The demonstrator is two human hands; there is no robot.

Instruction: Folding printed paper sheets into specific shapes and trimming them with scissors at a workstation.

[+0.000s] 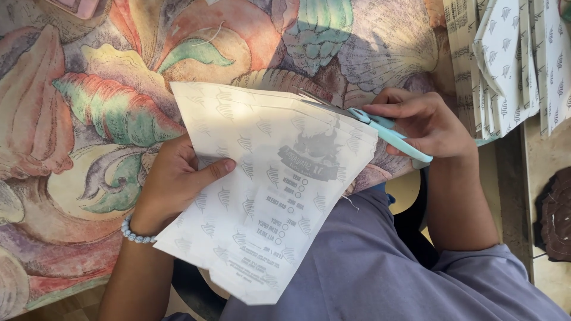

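Holding a white printed paper bag [267, 190] over the lap, the left hand [175, 178] has its thumb pressed on top and its fingers tucked beneath, pinching the sheet. The right hand [425, 125] grips pale blue scissors [369, 122], fingers curled through the handles, blades laid along the bag's upper edge. The bag overhangs the near edge of the counter [89, 89], which wears a shell-patterned cloth. A stack of similar bags [517, 59] lies to the right.

White printed paper bag [267, 196], light-blue scissors [380, 128], floral tablecloth [89, 89].
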